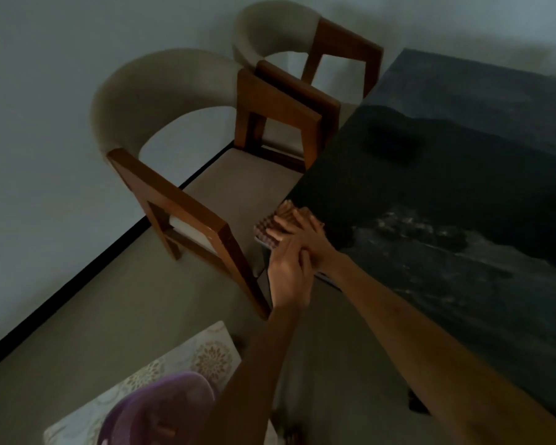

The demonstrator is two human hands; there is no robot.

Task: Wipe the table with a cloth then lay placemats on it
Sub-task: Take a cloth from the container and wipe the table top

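A brown woven placemat [266,230] lies at the near left corner of the dark table [446,194], with its left edge sticking out past the table's rim. My right hand [305,231] rests flat on it with its fingers straight. My left hand [289,277] reaches in from below and crosses over my right wrist. One of its fingers lies on the mat, and the others are hidden behind my right hand. At the bottom of the view a blurred purple cloth-like thing [161,409] lies on a cream patterned surface [206,351].
Two wooden armchairs with beige curved backs stand at the table's left side, the near chair [180,200] close to my hands and the far chair [321,59] behind it. A pale wall with a black skirting runs along the left.
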